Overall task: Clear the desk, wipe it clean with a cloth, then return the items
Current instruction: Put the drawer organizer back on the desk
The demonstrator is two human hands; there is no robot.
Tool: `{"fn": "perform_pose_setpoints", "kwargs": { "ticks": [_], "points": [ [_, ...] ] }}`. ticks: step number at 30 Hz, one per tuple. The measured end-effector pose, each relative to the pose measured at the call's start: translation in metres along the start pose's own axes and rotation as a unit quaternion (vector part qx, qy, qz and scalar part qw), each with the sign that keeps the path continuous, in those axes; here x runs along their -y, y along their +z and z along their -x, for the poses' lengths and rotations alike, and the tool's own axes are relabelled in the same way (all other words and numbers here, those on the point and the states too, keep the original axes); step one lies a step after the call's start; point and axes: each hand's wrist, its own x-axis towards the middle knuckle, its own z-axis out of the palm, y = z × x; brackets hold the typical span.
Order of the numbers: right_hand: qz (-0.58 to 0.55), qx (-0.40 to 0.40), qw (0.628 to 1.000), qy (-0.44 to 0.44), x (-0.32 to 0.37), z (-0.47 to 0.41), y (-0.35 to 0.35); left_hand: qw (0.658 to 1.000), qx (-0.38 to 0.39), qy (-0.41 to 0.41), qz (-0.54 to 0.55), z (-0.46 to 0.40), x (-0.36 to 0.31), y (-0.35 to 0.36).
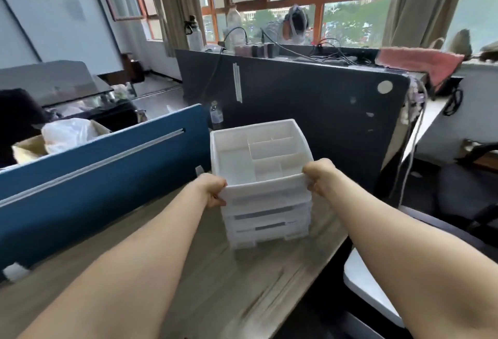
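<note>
Head view: dark partition (310, 101) behind organizer (258, 155), blue divider (89, 177) left.

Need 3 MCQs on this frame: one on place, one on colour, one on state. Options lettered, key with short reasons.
1. Where does the pink cloth lie?
A. on top of the dark partition, at the right
B. inside the white organizer
C. on the wooden desk by the left hand

2. What colour is the low partition at the left of the desk?
A. red
B. blue
C. yellow

3. How is the white organizer held?
A. by the left hand alone
B. by no hand
C. by both hands at its near top corners

Key: 1 A, the cloth is draped over the top edge of the dark partition. 2 B, that panel is plainly blue. 3 C, the left hand and the right hand each grip a near corner of the rim.
</note>
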Motion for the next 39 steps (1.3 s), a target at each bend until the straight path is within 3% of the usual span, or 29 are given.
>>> {"fn": "perform_pose_setpoints", "kwargs": {
  "ticks": [9,18,26,31,34,39],
  "points": [
    [-0.006,0.007,1.000,-0.021,0.063,-0.109,0.096,0.991,-0.081,-0.036,0.097,-0.099,-0.021,-0.032],
    [-0.082,0.012,0.996,0.011,0.119,-0.249,0.142,0.973,-0.146,-0.063,0.166,-0.217,-0.075,0.001],
    [-0.147,0.046,0.988,-0.007,0.128,-0.313,0.161,0.958,-0.180,-0.083,0.206,-0.284,-0.092,0.036],
    [-0.132,0.078,0.988,-0.013,0.119,-0.335,0.168,0.963,-0.169,-0.092,0.189,-0.300,-0.102,0.039],
    [-0.104,0.059,0.993,-0.020,0.119,-0.340,0.170,0.970,-0.151,-0.109,0.154,-0.303,-0.106,0.040],
    [-0.056,0.037,0.996,0.063,0.117,-0.341,0.184,0.976,-0.170,-0.116,0.070,-0.304,-0.101,0.031]
  ]
}}
